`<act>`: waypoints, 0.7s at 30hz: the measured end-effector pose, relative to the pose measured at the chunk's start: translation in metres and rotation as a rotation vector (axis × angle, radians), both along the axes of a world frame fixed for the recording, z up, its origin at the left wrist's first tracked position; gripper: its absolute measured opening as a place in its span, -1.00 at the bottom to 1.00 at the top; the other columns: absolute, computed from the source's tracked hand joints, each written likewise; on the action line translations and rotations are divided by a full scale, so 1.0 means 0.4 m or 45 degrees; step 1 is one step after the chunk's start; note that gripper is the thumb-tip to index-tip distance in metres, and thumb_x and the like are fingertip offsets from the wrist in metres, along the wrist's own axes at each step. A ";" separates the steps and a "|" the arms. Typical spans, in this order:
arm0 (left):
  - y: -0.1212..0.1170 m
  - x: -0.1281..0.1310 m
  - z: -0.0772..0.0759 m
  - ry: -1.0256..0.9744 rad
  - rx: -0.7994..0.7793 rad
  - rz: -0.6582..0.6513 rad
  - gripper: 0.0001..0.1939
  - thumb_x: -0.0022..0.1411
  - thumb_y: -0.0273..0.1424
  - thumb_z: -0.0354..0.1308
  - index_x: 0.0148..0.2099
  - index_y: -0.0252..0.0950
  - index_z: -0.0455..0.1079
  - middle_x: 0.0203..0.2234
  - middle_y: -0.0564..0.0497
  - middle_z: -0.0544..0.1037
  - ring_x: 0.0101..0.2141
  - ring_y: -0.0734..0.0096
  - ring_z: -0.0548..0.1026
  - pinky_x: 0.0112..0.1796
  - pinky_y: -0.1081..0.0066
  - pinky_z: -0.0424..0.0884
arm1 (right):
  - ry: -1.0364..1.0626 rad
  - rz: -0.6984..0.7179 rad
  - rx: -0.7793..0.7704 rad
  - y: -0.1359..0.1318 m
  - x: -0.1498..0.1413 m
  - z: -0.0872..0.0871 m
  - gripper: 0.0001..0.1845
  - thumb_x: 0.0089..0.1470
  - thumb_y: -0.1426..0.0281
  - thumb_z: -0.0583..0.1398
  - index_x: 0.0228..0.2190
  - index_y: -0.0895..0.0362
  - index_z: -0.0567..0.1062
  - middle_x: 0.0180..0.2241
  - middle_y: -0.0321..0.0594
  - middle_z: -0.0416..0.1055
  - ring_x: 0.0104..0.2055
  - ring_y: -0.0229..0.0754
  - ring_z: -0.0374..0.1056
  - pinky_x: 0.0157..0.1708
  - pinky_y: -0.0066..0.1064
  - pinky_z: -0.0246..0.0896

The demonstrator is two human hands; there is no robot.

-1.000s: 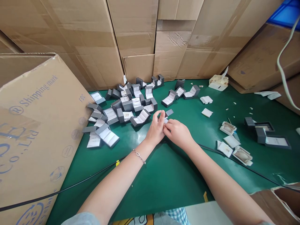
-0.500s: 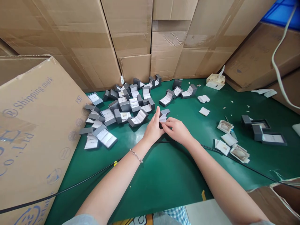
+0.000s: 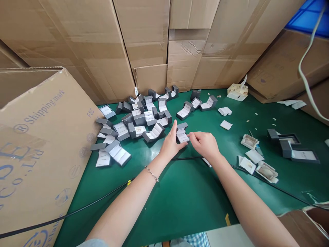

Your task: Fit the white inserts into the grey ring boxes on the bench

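My left hand [image 3: 171, 144] is wrapped round a small grey jewellery box [image 3: 182, 136], thumb along its near side. The box's lid stands up, and a white lining with faint print shows inside. Curled fingers of my right hand [image 3: 205, 145] come up to the box's right edge; what they pinch, if anything, is hidden. Below that hand a thin white piece [image 3: 207, 162] sticks out, and I cannot tell whether it is held or lies on the table. To the left are several similar grey boxes with raised lids, one of them a box [image 3: 153, 133] close to my left hand.
A black cable [image 3: 100, 199] crosses the green table [image 3: 164, 202] under my wrists. At right lie white card pieces [image 3: 226, 125], torn packaging [image 3: 267, 171] and an open grey box [image 3: 303, 154]. Cardboard cartons [image 3: 151, 31] wall the back; a large carton [image 3: 51, 144] stands left.
My right hand has drawn back to the right from inside the box. The box's lined interior now shows more fully in my left hand. A white piece has appeared below my right hand.
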State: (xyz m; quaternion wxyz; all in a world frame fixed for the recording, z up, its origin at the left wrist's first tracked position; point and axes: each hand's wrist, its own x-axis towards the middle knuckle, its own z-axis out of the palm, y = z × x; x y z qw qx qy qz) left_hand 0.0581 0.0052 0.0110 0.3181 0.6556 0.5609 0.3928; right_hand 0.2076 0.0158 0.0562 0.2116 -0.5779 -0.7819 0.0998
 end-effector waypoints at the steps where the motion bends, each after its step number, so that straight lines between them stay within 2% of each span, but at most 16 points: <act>1: 0.001 0.000 -0.001 0.000 -0.005 -0.005 0.04 0.00 -0.32 0.25 0.32 -0.10 -0.41 0.12 -0.16 0.27 0.06 0.04 0.30 -0.08 0.18 0.33 | 0.002 -0.002 0.007 0.000 -0.001 0.000 -0.57 0.07 0.31 -0.04 -0.78 0.13 0.20 -0.66 -0.25 0.32 -0.62 -0.31 0.12 -0.62 -0.45 -0.19; 6: 0.002 -0.002 -0.001 0.026 -0.015 -0.038 0.00 0.04 -0.29 0.22 0.33 -0.13 -0.38 0.13 -0.20 0.24 0.09 0.03 0.27 -0.06 0.15 0.30 | -0.073 0.057 -0.201 0.006 -0.003 0.000 -0.62 0.00 0.38 -0.01 -0.79 0.12 0.18 -0.76 -0.31 0.16 -0.71 -0.35 -0.09 -0.68 -0.47 -0.24; 12: -0.001 -0.001 0.006 0.100 -0.059 -0.082 0.00 0.02 -0.22 0.22 0.33 -0.14 -0.36 0.11 -0.18 0.29 0.03 0.03 0.35 -0.11 0.14 0.36 | 0.054 0.013 -0.084 0.010 -0.003 -0.011 -0.58 0.05 0.28 -0.03 -0.77 0.12 0.21 -0.74 -0.32 0.16 -0.68 -0.34 -0.05 -0.66 -0.47 -0.20; 14: -0.003 0.000 0.008 0.179 -0.057 -0.132 -0.11 0.04 -0.20 0.20 0.31 -0.17 -0.18 0.13 -0.17 0.27 0.06 0.02 0.31 -0.05 0.11 0.32 | 0.097 -0.007 -0.047 0.011 0.000 -0.012 -0.57 0.05 0.26 -0.03 -0.77 0.12 0.19 -0.73 -0.32 0.16 -0.66 -0.33 -0.03 -0.64 -0.46 -0.18; 17: -0.005 0.002 0.009 0.282 -0.007 -0.168 -0.44 0.16 -0.21 0.08 0.19 -0.24 0.16 0.16 -0.14 0.23 0.13 0.07 0.23 0.08 0.11 0.20 | 0.166 -0.114 0.010 0.018 0.013 -0.010 -0.57 0.05 0.22 -0.01 -0.76 0.11 0.14 -0.74 -0.34 0.11 -0.64 -0.32 -0.04 -0.62 -0.45 -0.16; 19: -0.005 0.003 0.007 0.290 0.011 -0.152 -0.54 0.22 -0.23 0.00 0.14 -0.24 0.24 0.15 -0.12 0.25 0.13 0.11 0.23 0.09 0.12 0.19 | 0.215 -0.200 0.035 0.027 0.026 -0.010 -0.58 0.05 0.20 0.00 -0.74 0.10 0.13 -0.74 -0.35 0.09 -0.63 -0.32 -0.03 -0.60 -0.45 -0.14; 21: -0.005 0.003 0.007 0.277 0.017 -0.122 -0.57 0.24 -0.26 -0.04 0.13 -0.23 0.25 0.15 -0.09 0.26 0.11 0.13 0.25 0.08 0.13 0.22 | 0.276 -0.285 0.059 0.039 0.040 -0.011 -0.65 0.03 0.20 0.02 -0.68 0.09 0.21 -0.71 -0.37 0.10 -0.61 -0.31 0.00 -0.59 -0.46 -0.10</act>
